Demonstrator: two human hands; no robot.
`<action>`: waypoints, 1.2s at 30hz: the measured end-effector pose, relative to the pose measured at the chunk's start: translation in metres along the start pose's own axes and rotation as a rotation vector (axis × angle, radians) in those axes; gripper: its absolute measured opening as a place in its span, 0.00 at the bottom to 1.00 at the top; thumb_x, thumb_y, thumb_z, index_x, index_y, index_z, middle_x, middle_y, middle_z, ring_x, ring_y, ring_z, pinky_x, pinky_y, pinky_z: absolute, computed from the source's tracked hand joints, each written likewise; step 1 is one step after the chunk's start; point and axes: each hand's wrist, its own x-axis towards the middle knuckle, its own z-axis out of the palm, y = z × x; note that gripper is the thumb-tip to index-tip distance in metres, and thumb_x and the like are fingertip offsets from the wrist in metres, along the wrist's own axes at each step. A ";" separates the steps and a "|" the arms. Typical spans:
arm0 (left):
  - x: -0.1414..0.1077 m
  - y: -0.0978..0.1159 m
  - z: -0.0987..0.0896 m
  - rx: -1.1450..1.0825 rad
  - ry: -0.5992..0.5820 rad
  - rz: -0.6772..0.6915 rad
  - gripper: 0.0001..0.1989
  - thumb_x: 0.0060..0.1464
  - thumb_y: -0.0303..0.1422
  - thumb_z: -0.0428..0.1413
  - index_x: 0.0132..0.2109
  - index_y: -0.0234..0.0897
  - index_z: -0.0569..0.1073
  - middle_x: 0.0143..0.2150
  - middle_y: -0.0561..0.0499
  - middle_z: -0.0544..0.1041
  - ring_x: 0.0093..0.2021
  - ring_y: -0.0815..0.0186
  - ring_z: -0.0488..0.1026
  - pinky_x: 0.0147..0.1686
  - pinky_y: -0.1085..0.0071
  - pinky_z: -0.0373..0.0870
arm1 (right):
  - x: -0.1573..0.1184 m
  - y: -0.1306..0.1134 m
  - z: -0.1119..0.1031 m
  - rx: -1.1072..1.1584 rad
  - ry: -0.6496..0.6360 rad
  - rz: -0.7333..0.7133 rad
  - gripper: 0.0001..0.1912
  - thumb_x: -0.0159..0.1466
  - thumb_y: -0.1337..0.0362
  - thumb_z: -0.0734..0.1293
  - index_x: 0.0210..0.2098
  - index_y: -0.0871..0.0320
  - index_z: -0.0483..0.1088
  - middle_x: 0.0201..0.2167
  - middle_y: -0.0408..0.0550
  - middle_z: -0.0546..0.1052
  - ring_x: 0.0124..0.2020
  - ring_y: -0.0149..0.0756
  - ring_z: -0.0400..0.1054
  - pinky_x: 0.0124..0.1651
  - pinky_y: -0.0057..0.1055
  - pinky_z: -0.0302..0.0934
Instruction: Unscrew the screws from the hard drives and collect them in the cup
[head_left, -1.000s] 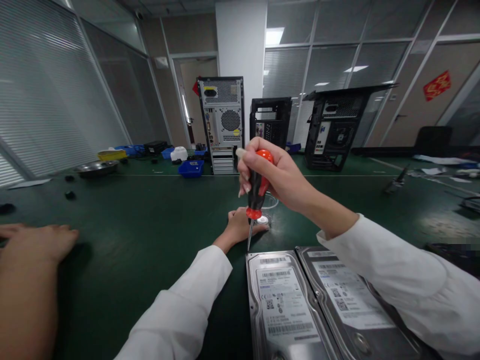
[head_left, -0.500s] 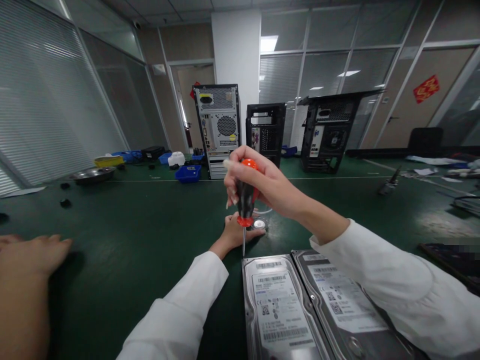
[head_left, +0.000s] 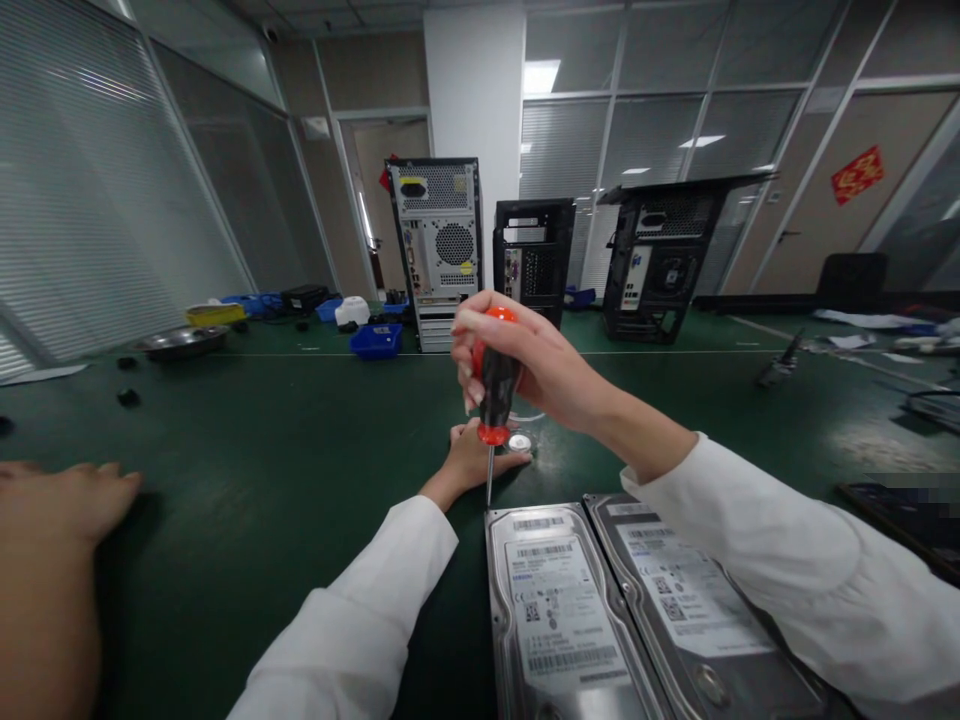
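Observation:
My right hand (head_left: 525, 350) is closed around the red-and-black handle of a screwdriver (head_left: 499, 390). The screwdriver stands nearly upright, its tip at the far left corner of a silver hard drive (head_left: 555, 610). Beyond that drive, my left hand (head_left: 472, 458) rests low on the table, thumb stretched to the right. Its thumb lies along the near side of a small clear round dish (head_left: 520, 443) with something white in it; the screwdriver handle hides part of the fingers. A second hard drive (head_left: 675, 600) lies against the right side of the first, partly under my right sleeve.
Another person's hand (head_left: 71, 500) rests on the table at the left. Three computer towers stand at the back, among them a grey-backed one (head_left: 442, 250). A blue bin (head_left: 376, 341) and a metal bowl (head_left: 184, 343) are further left. A dark flat device (head_left: 907, 515) lies right.
The view has shifted slightly. My right hand has turned a little with the screwdriver, whose tip stays at the drive's corner. My left hand has hardly moved.

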 end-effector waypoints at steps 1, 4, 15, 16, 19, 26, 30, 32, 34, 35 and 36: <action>0.000 0.001 -0.001 -0.003 -0.002 -0.011 0.25 0.50 0.40 0.68 0.53 0.41 0.72 0.55 0.49 0.71 0.59 0.55 0.65 0.61 0.58 0.63 | 0.000 -0.001 0.000 0.022 -0.007 0.020 0.12 0.68 0.56 0.64 0.42 0.60 0.66 0.31 0.41 0.70 0.29 0.26 0.68 0.34 0.25 0.70; -0.001 0.003 -0.003 0.001 -0.026 -0.033 0.25 0.51 0.41 0.68 0.54 0.41 0.71 0.55 0.48 0.71 0.58 0.54 0.66 0.62 0.54 0.61 | 0.000 -0.003 0.002 0.031 -0.003 0.070 0.15 0.68 0.55 0.63 0.46 0.60 0.68 0.36 0.45 0.71 0.35 0.29 0.71 0.40 0.29 0.72; 0.000 -0.001 0.000 -0.067 0.001 -0.050 0.26 0.49 0.40 0.69 0.53 0.42 0.72 0.57 0.48 0.69 0.60 0.53 0.63 0.61 0.56 0.63 | -0.002 0.004 0.010 -0.040 0.081 -0.012 0.15 0.64 0.56 0.70 0.41 0.56 0.61 0.26 0.37 0.69 0.24 0.25 0.66 0.32 0.24 0.69; 0.000 -0.001 0.000 -0.065 0.003 -0.040 0.26 0.49 0.40 0.69 0.53 0.42 0.72 0.57 0.48 0.69 0.60 0.54 0.64 0.62 0.55 0.62 | -0.002 0.004 0.010 -0.023 0.080 -0.004 0.15 0.65 0.54 0.67 0.43 0.57 0.63 0.27 0.38 0.69 0.25 0.25 0.65 0.33 0.25 0.69; 0.001 -0.002 0.001 -0.039 0.004 -0.014 0.25 0.50 0.41 0.68 0.53 0.42 0.72 0.55 0.48 0.71 0.58 0.53 0.66 0.63 0.52 0.60 | -0.001 0.002 0.009 0.059 0.062 0.046 0.17 0.68 0.53 0.61 0.49 0.58 0.66 0.34 0.43 0.69 0.32 0.28 0.68 0.39 0.28 0.71; 0.000 -0.001 0.000 -0.052 -0.010 -0.029 0.26 0.50 0.41 0.68 0.54 0.42 0.71 0.56 0.48 0.71 0.59 0.52 0.65 0.60 0.55 0.64 | 0.004 0.008 0.009 -0.029 0.192 0.008 0.21 0.58 0.61 0.74 0.39 0.55 0.57 0.29 0.37 0.73 0.28 0.27 0.72 0.35 0.27 0.72; 0.000 -0.001 0.001 -0.053 0.003 -0.051 0.27 0.49 0.41 0.69 0.54 0.43 0.72 0.57 0.47 0.70 0.60 0.52 0.65 0.61 0.54 0.63 | 0.004 0.008 0.010 -0.057 0.120 -0.017 0.18 0.61 0.57 0.71 0.41 0.54 0.57 0.22 0.34 0.68 0.21 0.25 0.65 0.27 0.23 0.68; 0.000 -0.001 0.001 -0.044 0.000 -0.041 0.26 0.49 0.40 0.69 0.54 0.42 0.72 0.56 0.47 0.70 0.59 0.53 0.65 0.61 0.54 0.63 | 0.004 0.006 0.011 -0.012 0.103 0.015 0.15 0.64 0.55 0.66 0.43 0.56 0.61 0.26 0.37 0.69 0.24 0.26 0.66 0.29 0.24 0.69; 0.000 0.000 0.000 -0.033 -0.002 -0.022 0.26 0.49 0.40 0.69 0.53 0.41 0.72 0.56 0.47 0.70 0.59 0.54 0.66 0.61 0.54 0.62 | 0.005 0.006 0.011 0.013 0.103 0.054 0.16 0.65 0.54 0.64 0.45 0.58 0.64 0.30 0.40 0.69 0.28 0.27 0.67 0.32 0.26 0.71; 0.000 0.001 0.000 -0.028 -0.003 -0.015 0.25 0.50 0.40 0.69 0.53 0.40 0.72 0.56 0.48 0.71 0.59 0.54 0.66 0.62 0.54 0.62 | 0.005 0.006 0.010 0.007 0.116 0.060 0.16 0.65 0.54 0.66 0.45 0.59 0.65 0.31 0.41 0.69 0.30 0.27 0.68 0.33 0.26 0.72; 0.000 0.001 0.000 -0.027 -0.003 -0.013 0.25 0.50 0.40 0.68 0.53 0.40 0.72 0.56 0.48 0.71 0.59 0.54 0.66 0.62 0.54 0.62 | 0.005 0.007 0.010 -0.009 0.137 0.048 0.15 0.63 0.56 0.68 0.43 0.59 0.65 0.32 0.41 0.68 0.30 0.27 0.69 0.34 0.26 0.72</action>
